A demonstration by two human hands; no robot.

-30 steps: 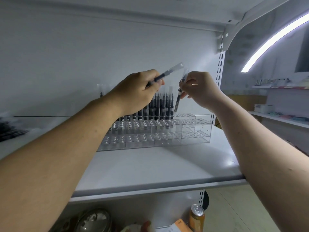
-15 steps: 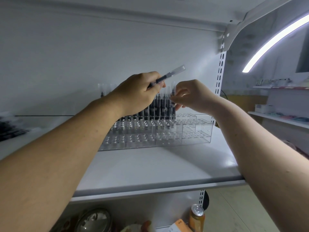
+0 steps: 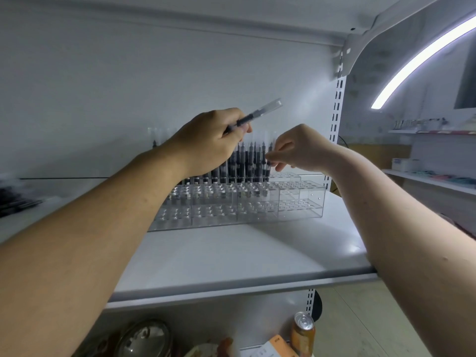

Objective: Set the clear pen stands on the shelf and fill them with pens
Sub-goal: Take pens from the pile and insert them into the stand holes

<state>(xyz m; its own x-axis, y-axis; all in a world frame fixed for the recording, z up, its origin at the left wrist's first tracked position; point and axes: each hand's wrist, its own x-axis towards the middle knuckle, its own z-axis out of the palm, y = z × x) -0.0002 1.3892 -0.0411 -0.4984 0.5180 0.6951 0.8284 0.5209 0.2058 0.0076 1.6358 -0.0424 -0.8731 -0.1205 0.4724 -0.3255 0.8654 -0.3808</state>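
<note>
Lowered since a second ago to clear pen stand [image 3: 298,202]: right hand [image 3: 301,148], fingertips pinching black pen [image 3: 267,172]. At 10 o'clock, left hand [image 3: 208,144] curled round clear-capped pen [image 3: 257,115].

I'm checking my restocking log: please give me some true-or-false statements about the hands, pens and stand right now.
1. The left hand holds a pen raised above the clear stand. True.
2. The stand's front tier is full of pens. False: its holes are empty; pens stand only at the back.
3. The right hand pinches the rightmost standing pen. True.
4. The can sits beside the stand. False: it is on the level below the shelf.
</note>
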